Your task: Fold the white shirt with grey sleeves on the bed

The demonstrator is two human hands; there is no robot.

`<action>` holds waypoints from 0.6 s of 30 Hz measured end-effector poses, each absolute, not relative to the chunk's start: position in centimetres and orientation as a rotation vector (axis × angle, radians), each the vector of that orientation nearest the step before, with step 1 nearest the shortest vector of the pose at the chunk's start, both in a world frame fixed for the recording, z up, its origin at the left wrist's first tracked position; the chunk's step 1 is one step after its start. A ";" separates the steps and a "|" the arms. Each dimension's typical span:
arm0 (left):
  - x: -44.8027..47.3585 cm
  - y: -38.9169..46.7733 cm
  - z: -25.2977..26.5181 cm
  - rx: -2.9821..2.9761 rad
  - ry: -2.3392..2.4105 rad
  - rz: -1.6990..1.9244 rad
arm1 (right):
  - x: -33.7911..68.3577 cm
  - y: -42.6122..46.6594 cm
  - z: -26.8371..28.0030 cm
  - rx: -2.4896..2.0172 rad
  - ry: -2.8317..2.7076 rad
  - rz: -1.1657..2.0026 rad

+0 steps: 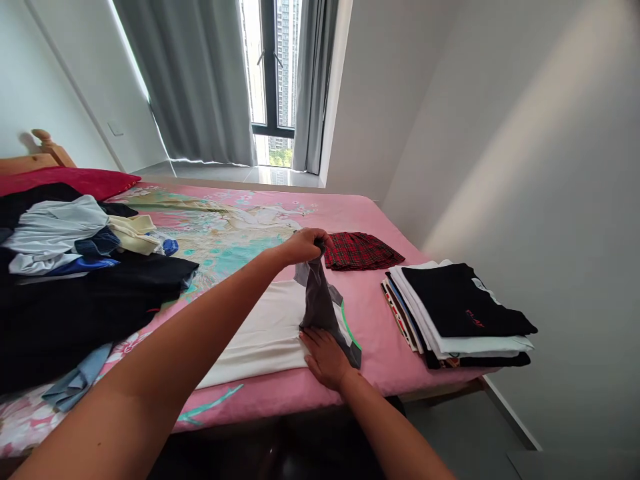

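Fingers of left hand [303, 245] pinch one grey garment [320, 303]; right hand [327, 357] presses it flat, fingers spread.

We see soft matt cloth everywhere: the grey-and-white garment [280, 327], the red plaid piece [361, 251], the folded stack [457, 313], over a smooth printed pink bedsheet [380, 347] and a wooden headboard [37, 157].
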State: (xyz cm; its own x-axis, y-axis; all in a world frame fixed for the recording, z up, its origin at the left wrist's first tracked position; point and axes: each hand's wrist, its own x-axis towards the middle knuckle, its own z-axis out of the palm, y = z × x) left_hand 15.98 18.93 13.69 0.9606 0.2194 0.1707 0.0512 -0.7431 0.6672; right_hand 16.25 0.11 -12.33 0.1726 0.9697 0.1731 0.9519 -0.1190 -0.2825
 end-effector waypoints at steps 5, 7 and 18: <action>17.0 21.3 14.4 2.855 0.082 0.074 | 16.2 0.1 -12.5 -2.151 -1.801 0.130; 17.5 22.3 14.3 2.979 0.085 0.009 | 16.2 0.1 -12.6 -2.137 -1.787 0.156; 20.5 26.0 12.6 2.921 0.557 0.195 | 16.7 0.2 -12.5 -2.087 -1.750 0.191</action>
State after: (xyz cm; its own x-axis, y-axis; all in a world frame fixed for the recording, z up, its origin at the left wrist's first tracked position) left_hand 20.54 25.96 12.64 0.9220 0.3746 0.0978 0.3536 -0.9176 0.1816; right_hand 16.66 0.25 -12.53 0.2032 0.9670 0.1537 0.9112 -0.1293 -0.3912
